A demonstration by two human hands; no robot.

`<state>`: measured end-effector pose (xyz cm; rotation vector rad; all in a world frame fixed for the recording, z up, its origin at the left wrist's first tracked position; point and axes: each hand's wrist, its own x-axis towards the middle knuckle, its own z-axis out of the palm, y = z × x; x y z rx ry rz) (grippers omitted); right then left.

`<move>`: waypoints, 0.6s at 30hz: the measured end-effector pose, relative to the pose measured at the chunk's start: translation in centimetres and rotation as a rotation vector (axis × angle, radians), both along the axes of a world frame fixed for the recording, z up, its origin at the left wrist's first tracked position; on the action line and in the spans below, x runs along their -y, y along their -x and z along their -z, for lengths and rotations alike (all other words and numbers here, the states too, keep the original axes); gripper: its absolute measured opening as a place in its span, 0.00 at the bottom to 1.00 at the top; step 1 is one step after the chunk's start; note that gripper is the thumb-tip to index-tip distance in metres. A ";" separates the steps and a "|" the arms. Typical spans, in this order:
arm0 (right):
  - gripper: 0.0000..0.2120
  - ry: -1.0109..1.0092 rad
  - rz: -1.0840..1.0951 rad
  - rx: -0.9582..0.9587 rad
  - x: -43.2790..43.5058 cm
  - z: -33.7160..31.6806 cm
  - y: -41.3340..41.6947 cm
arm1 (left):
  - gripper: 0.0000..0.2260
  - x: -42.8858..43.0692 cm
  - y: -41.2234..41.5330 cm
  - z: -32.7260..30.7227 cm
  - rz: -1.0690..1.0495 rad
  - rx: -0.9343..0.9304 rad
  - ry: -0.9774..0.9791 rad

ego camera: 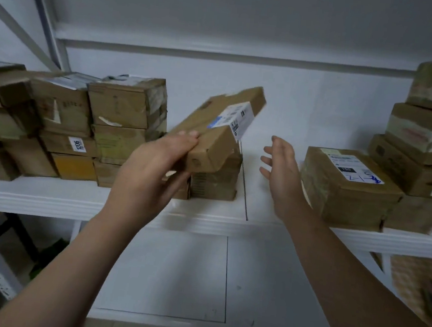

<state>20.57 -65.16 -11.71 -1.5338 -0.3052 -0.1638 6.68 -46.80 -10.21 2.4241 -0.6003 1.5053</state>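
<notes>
Left hand (151, 167), grip clasping near end of tilted box (213, 126), perhaps touching stack (215, 185), right hand (280, 165) spread

Saw a tan-brown rectangular cardboard box (211, 149), plain but for a white paper label (237, 119) carrying a blue patch and black print. Noted a yellow-orange face on one small cardboard carton (73, 166), and black digits on a white square sticker (77, 144) just above. Found blue pen strokes and a black bar on the white shipping slip (354, 168) of a low brown cardboard parcel (346, 199). Met plain white on the flat shelf board (48, 197).
</notes>
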 end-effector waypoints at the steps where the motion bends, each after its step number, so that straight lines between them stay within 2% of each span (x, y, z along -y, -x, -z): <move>1: 0.22 0.030 -0.013 -0.029 0.0 0.1 -0.3 | 0.17 -0.1 -1.3 -0.3 -0.051 0.019 -0.061; 4: 0.24 0.066 -0.083 -0.174 0.1 0.5 -1.1 | 0.17 0.0 -5.6 -0.8 -0.169 -0.045 -0.174; 6: 0.20 0.082 -0.128 -0.245 0.3 0.7 -1.5 | 0.17 0.5 -8.2 -0.6 -0.225 -0.112 -0.234; 8: 0.18 0.192 -0.140 -0.214 0.3 1.3 -1.9 | 0.16 1.3 -10.2 -0.6 -0.276 -0.145 -0.292; 12: 0.25 0.319 -0.187 -0.160 -0.2 1.8 -2.1 | 0.15 2.4 -12.7 -0.4 -0.445 -0.364 -0.373; 15: 0.24 0.289 -0.242 -0.103 -0.9 2.7 -1.8 | 0.18 1.3 -13.1 1.3 -0.550 -0.464 -0.357; 18: 0.25 0.198 -0.261 -0.094 -1.8 3.7 -1.6 | 0.22 0.4 -12.9 2.5 -0.561 -0.452 -0.339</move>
